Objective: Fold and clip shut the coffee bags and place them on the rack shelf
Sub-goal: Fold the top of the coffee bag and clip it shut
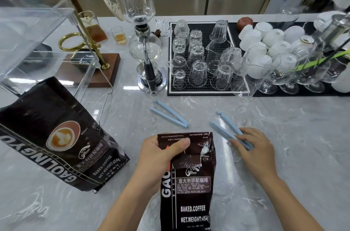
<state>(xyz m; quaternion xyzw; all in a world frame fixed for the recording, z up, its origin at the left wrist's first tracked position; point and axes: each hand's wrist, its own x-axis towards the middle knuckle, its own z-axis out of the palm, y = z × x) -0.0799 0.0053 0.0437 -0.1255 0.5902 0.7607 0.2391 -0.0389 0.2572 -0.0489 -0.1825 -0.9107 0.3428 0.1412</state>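
Head view: left hand [157,157] grips the folded top of the dark brown foil coffee bag [187,183]; right hand [254,148], fingers loosely extended, touches a pale blue plastic sealing clip [230,129]. Next, probably: pick it up and slide it over the fold.

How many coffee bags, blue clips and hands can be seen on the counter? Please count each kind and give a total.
Coffee bags: 2, one held and one at left
Blue clips: 2, one under the right hand, one lying free
Hands: 2, left hand, right hand
Total: 6
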